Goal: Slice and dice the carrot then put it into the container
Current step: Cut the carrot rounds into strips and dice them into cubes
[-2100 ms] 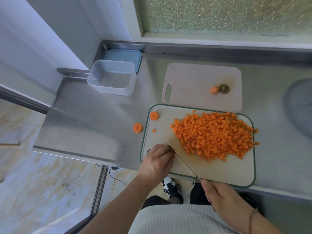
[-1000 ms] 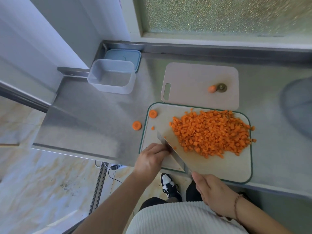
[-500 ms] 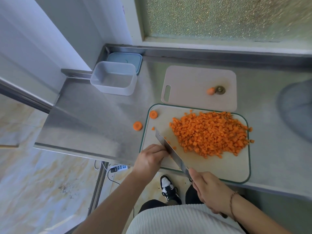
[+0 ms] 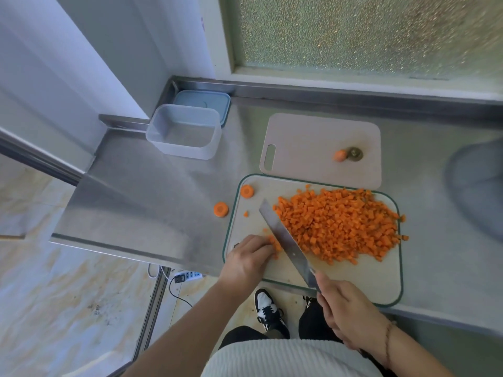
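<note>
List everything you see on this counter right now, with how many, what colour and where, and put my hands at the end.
diced carrot pile: one heap, orange, on the green-rimmed board
green-rimmed board: one, pale with green edge, near counter edge
plain board: one, beige, behind the green-rimmed board
carrot rounds: two, orange, one on the green-rimmed board's far left corner, one on the counter beside it
carrot ends: two, one orange, one dark-topped, on the plain board
container: one, clear, empty, far left of the counter
lid: one, light blue, behind the container
knife: one, steel blade, against the pile
counter: one, stainless steel
left hand: holds carrot bits on the green-rimmed board
right hand: grips the knife
</note>
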Tool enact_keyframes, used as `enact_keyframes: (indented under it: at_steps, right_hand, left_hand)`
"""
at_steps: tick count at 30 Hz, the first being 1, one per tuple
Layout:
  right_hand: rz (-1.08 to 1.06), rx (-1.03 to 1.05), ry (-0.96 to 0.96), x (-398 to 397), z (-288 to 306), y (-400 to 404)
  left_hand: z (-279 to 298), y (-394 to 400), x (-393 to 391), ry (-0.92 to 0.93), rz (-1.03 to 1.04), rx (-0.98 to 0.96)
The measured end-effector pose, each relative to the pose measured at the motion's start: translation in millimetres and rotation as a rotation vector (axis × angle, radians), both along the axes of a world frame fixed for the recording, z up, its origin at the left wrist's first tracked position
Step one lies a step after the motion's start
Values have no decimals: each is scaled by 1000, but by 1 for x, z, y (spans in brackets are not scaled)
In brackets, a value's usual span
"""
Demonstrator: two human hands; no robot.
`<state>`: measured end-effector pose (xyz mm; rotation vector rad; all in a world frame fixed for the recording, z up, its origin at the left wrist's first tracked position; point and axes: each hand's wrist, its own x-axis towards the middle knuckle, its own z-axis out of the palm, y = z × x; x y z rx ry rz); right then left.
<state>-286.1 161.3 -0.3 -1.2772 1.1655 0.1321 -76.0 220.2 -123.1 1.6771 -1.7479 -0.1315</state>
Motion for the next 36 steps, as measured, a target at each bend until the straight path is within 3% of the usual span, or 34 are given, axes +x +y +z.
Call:
enact_keyframes:
  at_steps: [7, 10, 15, 20, 22, 27, 29, 32, 34, 36]
  right_hand:
    - [-133, 94, 12, -19, 8, -4]
    - [-189, 142, -7, -23, 12, -6]
    - [-120, 71, 15, -27, 8, -4]
    - [-91, -16, 49, -33, -1, 0]
    - [-79, -3, 81, -35, -5, 0]
    - [-23, 36, 166, -36, -7, 1]
    - [84, 55, 166, -28, -9, -2]
    - [57, 122, 148, -19, -14, -13]
    - [43, 156, 129, -13, -13, -18]
    - [1, 164, 112, -7, -12, -22]
  left_hand:
    - [2, -55, 3, 39, 65, -24]
    - [13, -61, 27, -30, 13, -50]
    - [24, -86, 70, -170, 207, 171]
    - [28, -94, 83, -232, 52, 225]
    - [38, -90, 78, -151, 94, 185]
    - [53, -50, 45, 252, 343, 23]
    - [51, -31, 30, 420, 441, 23]
    - [49, -12, 9, 676, 618, 103]
    - [43, -3, -4, 704, 593, 96]
    - [35, 5, -12, 598, 439, 62]
